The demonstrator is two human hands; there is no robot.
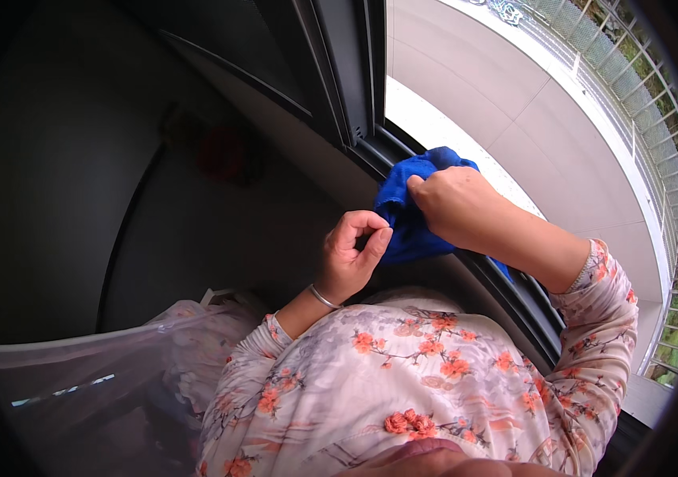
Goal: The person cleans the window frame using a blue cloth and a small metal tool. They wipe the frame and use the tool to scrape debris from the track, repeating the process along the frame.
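Note:
A blue cloth lies bunched over the dark metal track of a window frame. My right hand grips the upper part of the cloth, with the thumb pressed against a fold. Beside the cloth's left edge is my left hand, its thumb and forefinger pinched together at a corner of the cloth; a silver bangle circles that wrist. Part of the cloth hangs past the track, below my right forearm. My right palm and fingertips are hidden.
A dark window sash stands at the top. Outside are a pale tiled ledge and metal bars. Sheer pale fabric hangs at the lower left, and a dim red object shows in shadow.

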